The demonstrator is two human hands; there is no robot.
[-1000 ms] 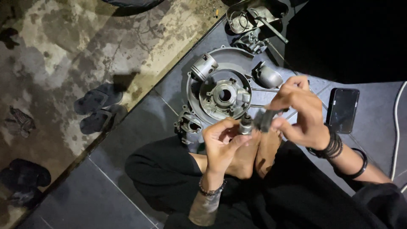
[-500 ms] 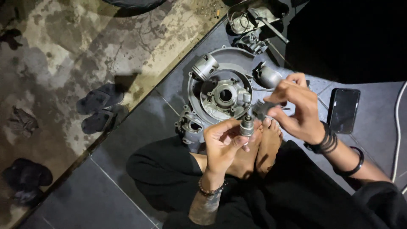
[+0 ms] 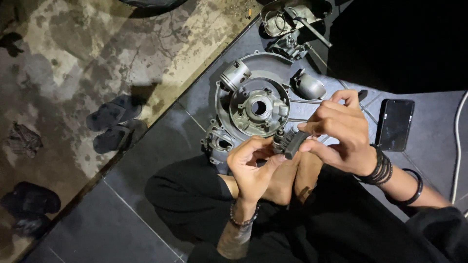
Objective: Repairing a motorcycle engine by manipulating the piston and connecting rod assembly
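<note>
My left hand pinches a small grey metal part between thumb and fingers, above my knee. My right hand grips a dark brush whose bristles rest against that metal part. Just beyond both hands a round grey engine casing lies flat on the dark floor tiles, with a piston lying on its upper left rim. A beaded bracelet circles my left wrist and several dark bands circle my right wrist.
A black phone lies on the tiles at right. A small rounded metal cover and a metal tray of parts sit past the casing. A pair of dark sandals rests at left on stained concrete. A white cable runs along the right edge.
My right hand has shifted slightly and turned the brush against the metal part. My left hand keeps holding the part in about the same place.
</note>
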